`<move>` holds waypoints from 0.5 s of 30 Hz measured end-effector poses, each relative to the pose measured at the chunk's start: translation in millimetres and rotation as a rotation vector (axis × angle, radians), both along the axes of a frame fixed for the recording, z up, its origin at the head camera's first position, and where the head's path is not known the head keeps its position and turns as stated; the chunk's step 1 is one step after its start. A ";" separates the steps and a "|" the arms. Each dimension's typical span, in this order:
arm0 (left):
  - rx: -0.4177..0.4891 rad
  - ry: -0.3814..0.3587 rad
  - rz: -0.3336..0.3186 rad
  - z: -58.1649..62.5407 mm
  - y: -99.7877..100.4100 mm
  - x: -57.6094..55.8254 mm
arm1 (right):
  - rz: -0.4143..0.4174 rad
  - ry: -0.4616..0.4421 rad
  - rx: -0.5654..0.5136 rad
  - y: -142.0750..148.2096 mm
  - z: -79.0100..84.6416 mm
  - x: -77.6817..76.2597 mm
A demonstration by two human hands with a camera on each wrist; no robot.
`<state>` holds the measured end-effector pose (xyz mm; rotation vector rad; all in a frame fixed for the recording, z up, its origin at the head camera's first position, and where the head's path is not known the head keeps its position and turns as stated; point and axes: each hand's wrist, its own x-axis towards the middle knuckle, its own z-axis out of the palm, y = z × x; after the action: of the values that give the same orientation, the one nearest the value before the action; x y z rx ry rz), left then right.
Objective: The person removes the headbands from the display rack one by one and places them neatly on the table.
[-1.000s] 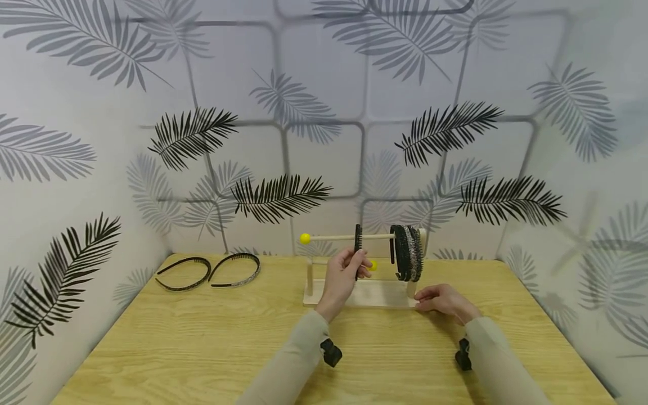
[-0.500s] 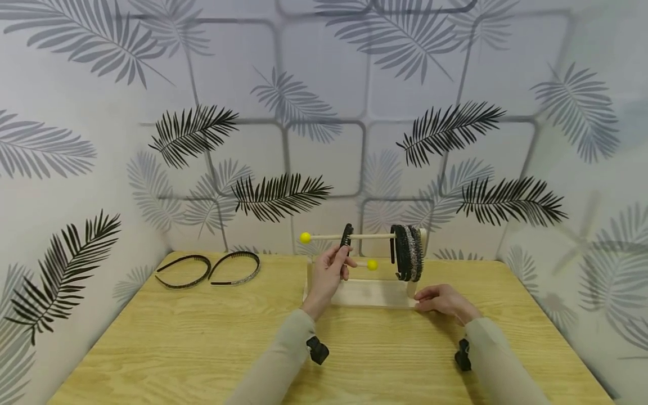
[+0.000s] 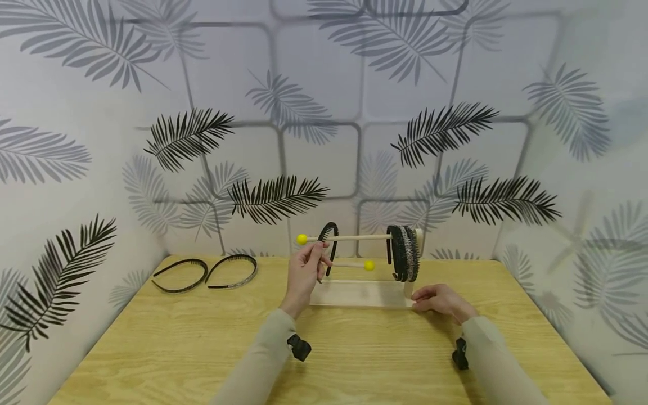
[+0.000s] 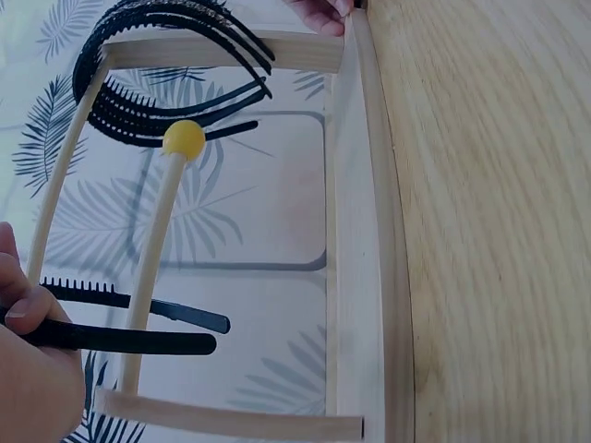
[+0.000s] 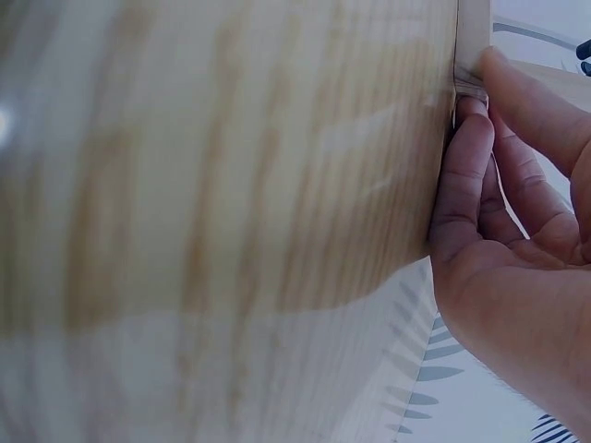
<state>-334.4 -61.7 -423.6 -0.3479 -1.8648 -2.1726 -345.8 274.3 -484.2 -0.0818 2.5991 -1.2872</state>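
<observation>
My left hand [image 3: 304,275] pinches a black toothed headband [image 4: 185,343] near the left end of a wooden stand. The headband loops about the stand's upper rod [image 3: 361,238], close to the yellow ball [image 3: 301,239] at its tip. In the left wrist view, its two ends point toward the base, by the lower rod [image 4: 159,226], which ends in another yellow ball [image 4: 184,140]. My right hand [image 3: 442,302] holds the right end of the stand's base [image 3: 359,293] between thumb and fingers. Several black and glittery headbands [image 3: 404,253] hang bunched on the upper rod's right end.
Two more dark headbands lie on the table at the left: a plain one [image 3: 205,275] and one with a glittery part [image 3: 248,279]. Leaf-patterned walls stand behind and beside the wooden table [image 3: 202,343].
My left hand has moved left with the headband along the upper rod toward the yellow ball. The headband has turned from edge-on to show its curve. My right hand stays on the base.
</observation>
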 end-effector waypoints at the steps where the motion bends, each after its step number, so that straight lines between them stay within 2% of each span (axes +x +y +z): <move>1: -0.002 0.005 0.002 0.2 -2.5 0.5 | -0.005 -0.001 -0.002 -0.5 -0.2 0.2; 6: -0.008 0.004 0.001 2.4 -14.3 1.7 | -0.011 0.000 -0.005 -1.4 -0.1 0.7; 15: 0.011 0.007 -0.001 8.1 -32.4 -5.2 | 0.000 0.000 -0.006 0.3 -0.5 -0.2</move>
<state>-339.6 -94.1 -415.5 -0.3535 -1.8491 -2.1786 -346.0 274.6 -484.8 -0.0827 2.5952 -1.2946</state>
